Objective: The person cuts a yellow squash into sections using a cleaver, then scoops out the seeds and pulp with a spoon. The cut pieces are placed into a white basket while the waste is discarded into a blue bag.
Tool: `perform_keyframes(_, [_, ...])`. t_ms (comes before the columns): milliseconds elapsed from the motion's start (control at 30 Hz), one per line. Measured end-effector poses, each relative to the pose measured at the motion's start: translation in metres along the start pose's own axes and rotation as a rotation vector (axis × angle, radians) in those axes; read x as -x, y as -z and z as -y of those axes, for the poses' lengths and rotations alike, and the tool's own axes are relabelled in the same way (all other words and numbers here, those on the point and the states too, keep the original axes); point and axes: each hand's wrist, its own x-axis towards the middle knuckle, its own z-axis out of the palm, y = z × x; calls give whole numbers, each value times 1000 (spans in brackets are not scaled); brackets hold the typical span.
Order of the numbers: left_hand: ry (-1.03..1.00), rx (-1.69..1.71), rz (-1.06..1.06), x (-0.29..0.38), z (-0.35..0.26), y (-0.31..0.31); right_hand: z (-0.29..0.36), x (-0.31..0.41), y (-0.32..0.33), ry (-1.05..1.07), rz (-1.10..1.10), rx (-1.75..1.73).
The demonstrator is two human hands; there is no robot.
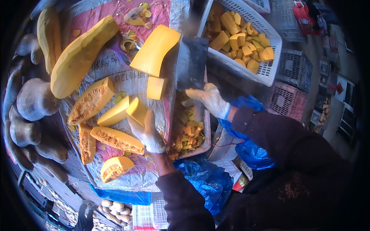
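My right hand, in a white knit glove, grips the handle of a broad-bladed cleaver. The blade is slightly blurred and stands over the table's edge, apart from the squash. A peeled squash chunk is in the gloved fingers of my left hand. Beside it lie a squash wedge and seedy cut pieces, among them a long one and a larger half. A thick peeled length and a small block rest farther up the sacking.
Whole peeled squashes lie at upper left, with unpeeled ones beyond. A peeler is among scraps. A white crate holds cut chunks; a scrap tray stands between my hands. Blue plastic hangs near me.
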Motion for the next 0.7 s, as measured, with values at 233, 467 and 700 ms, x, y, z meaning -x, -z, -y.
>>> perform_keyframes(233, [313, 192, 241, -9, 7, -45, -19, -20, -30, -55, 36, -307])
perform_keyframes(467, [112, 21, 543, 34, -46, -152, 65, 41, 42, 42, -92, -432])
perform_keyframes(700, [-379, -893, 244, -48, -69, -162, 150, 18, 164, 226, -263, -531])
